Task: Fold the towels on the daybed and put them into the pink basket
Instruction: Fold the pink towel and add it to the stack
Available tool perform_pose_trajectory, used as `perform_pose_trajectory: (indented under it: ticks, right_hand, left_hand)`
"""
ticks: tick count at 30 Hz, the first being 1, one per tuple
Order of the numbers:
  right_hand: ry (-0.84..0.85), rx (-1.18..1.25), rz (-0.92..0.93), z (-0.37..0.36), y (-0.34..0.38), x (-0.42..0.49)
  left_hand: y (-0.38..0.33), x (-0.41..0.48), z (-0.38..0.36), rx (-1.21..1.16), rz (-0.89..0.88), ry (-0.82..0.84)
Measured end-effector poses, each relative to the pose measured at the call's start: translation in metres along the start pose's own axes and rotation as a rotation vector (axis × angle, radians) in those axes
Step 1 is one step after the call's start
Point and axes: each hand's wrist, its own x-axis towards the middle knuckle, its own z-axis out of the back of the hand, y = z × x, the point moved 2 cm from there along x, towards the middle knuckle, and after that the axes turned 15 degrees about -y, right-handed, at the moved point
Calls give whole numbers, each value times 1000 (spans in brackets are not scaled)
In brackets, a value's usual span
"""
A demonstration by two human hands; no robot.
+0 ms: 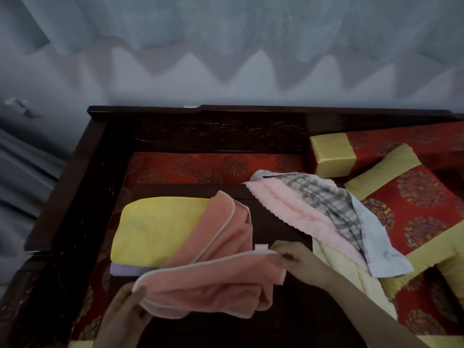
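Left hand (125, 306) pinching one corner of salmon towel (213, 277), right hand (288, 257) pinching the opposite corner; held edge stretching crosswise between them, just in front of yellow towel (155, 232), rest trailing onto it.

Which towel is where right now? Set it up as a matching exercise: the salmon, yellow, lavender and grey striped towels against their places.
Things:
1. salmon towel
2. yellow towel
3. lavender towel
4. grey striped towel

Places:
A. lying over the pale pink towel in the right-hand pile
B. held along its edge by the left hand and the right hand
C. under the yellow towel, only an edge showing
D. folded, at the left of the daybed

Pairs: 1-B, 2-D, 3-C, 4-A.
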Motion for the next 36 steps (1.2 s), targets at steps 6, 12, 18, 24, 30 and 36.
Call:
perform_pose_trajectory:
  ticks: [6,12,18,24,30,36]
  right_hand:
    - [-184,-160,68,-16,21,73]
    - [151,-467,269,-36,24,139]
    - [136,-467,328,-38,24,144]
    - [41,-565,465,6,56,145]
    - [-164,-695,620,97,133,141]
    - [-350,-621,698,175,204,115]
  left_hand:
    - [9,12,4,-44,79,-64]
    - [10,28,-1,-30,111,-92]
    - [1,30,-3,-96,73,-24]
    - [-47,24,-10,141,-316,-10]
    - [-170,-17,-56,440,-940,6]
    - [-268,-74,-101,163,-1126,68]
